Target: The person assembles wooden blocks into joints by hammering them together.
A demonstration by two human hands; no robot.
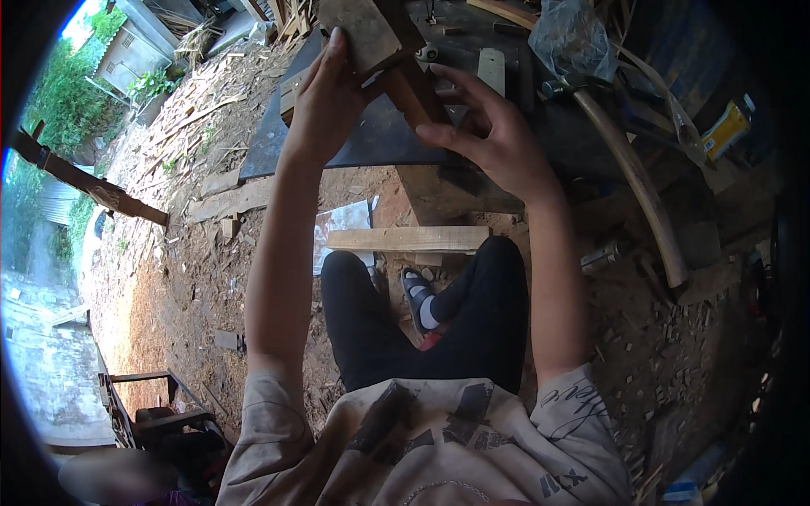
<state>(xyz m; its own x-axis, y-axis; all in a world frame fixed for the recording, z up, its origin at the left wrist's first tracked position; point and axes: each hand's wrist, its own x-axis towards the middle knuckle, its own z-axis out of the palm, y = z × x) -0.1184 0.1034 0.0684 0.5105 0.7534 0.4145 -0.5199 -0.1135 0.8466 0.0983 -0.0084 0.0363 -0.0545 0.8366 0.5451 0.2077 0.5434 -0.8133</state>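
Observation:
My left hand (325, 105) grips a dark wooden block (369, 27) at the top of the view, its fingers along the left side. A reddish-brown wooden bar (412, 91) angles down from beneath the block. My right hand (498, 143) is closed on that bar, thumb near its lower end. Whether bar and block are joined, I cannot tell. Both are held over a dark tabletop (270, 148). A pale wooden strip (491, 72) lies just beyond my right hand, and a hammer (631, 185) with a long wooden handle lies to the right.
A pale board (405, 239) spans in front of my knees. At right are a crumpled plastic bag (569, 42), a yellow package (727, 128) and a can (599, 257). A branch (110, 190) juts in from the left. Wood scraps (215, 126) litter the ground; a metal frame (143, 378) stands lower left.

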